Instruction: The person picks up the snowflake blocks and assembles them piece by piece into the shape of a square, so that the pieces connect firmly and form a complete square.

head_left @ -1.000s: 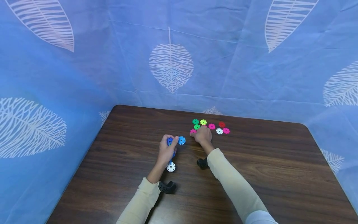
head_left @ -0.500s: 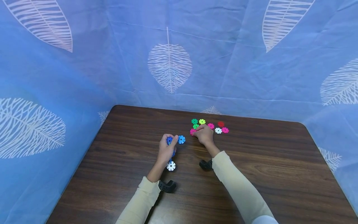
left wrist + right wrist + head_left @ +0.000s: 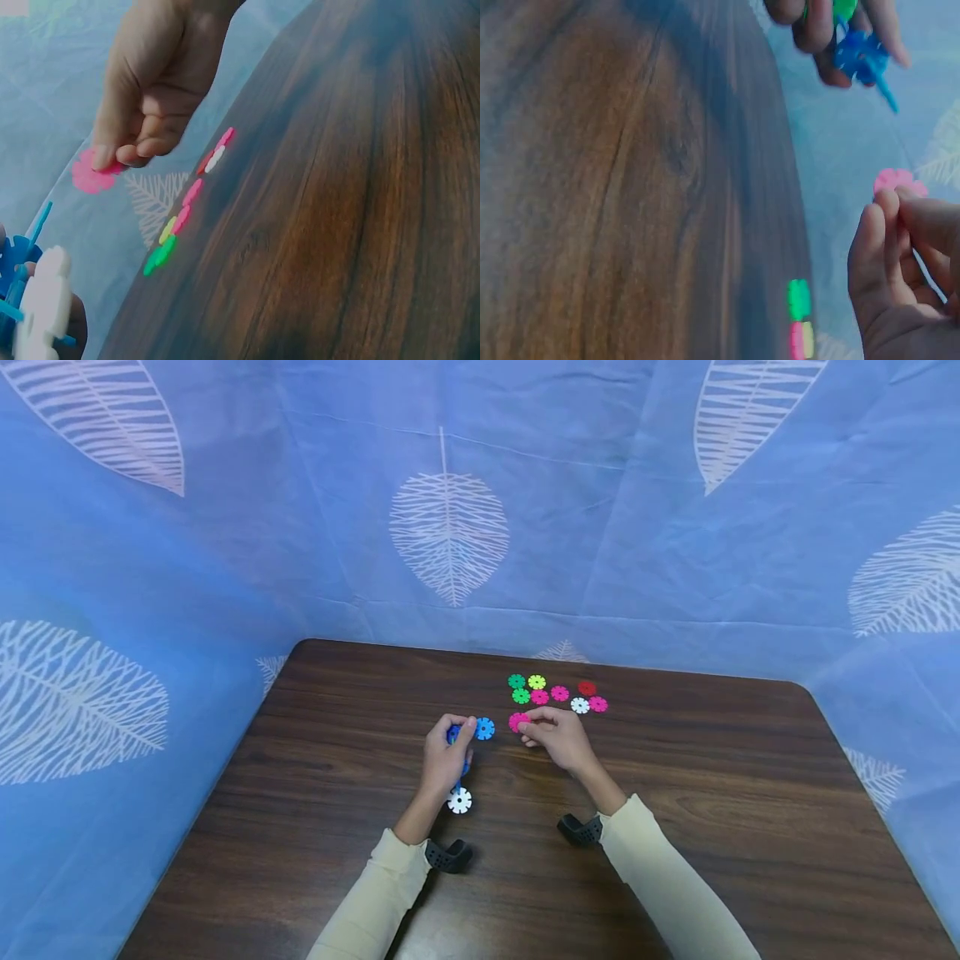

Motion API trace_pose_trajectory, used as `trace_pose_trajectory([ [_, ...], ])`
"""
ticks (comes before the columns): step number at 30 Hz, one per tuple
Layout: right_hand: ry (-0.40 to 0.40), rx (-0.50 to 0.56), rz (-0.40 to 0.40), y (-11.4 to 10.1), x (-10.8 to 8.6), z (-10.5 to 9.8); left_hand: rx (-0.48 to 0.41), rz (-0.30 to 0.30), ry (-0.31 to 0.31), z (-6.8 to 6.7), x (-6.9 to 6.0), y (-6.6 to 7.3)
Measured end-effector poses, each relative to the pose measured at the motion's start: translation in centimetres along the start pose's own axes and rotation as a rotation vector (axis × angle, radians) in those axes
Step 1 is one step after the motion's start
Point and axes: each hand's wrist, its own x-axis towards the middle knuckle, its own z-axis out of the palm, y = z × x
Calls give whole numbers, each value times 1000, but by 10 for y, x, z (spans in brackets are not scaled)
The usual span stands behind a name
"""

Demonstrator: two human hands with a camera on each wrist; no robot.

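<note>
I'm watching the left hand grip a mostly blue cluster of interlocked, round notched plastic discs over the table, while the right hand pinches a bright pink, round notched plastic disc near it. Loose green, yellow, pink, red and white notched plastic discs lie near the table's far edge, kinda mid-length.

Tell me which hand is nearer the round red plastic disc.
Right. The right hand is on the near side of the red disc; the left hand is farther away, leftward.
</note>
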Motion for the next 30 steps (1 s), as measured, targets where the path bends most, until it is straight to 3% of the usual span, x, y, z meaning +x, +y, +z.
trace_pose_trajectory([
  [3, -13, 4, -57, -6, -8, 0, -5, 7, -5, 1, 6, -11],
  [10, 19, -81, -258, -34, -28, 4, 34, 51, -31, 6, 5, -12],
  [18, 75, -197, -288, -51, -39, 9, 60, 37, -55, 7, 2, -9],
  [21, 78, -210, -302, -52, -40, 10, 74, 37, -64, 8, 2, -8],
  [28, 119, -343, -406, -14, -24, 5, 81, 33, -81, 9, 1, -6],
  [30, 134, -371, -432, -14, -25, 4, 84, 31, -86, 9, 0, -5],
])
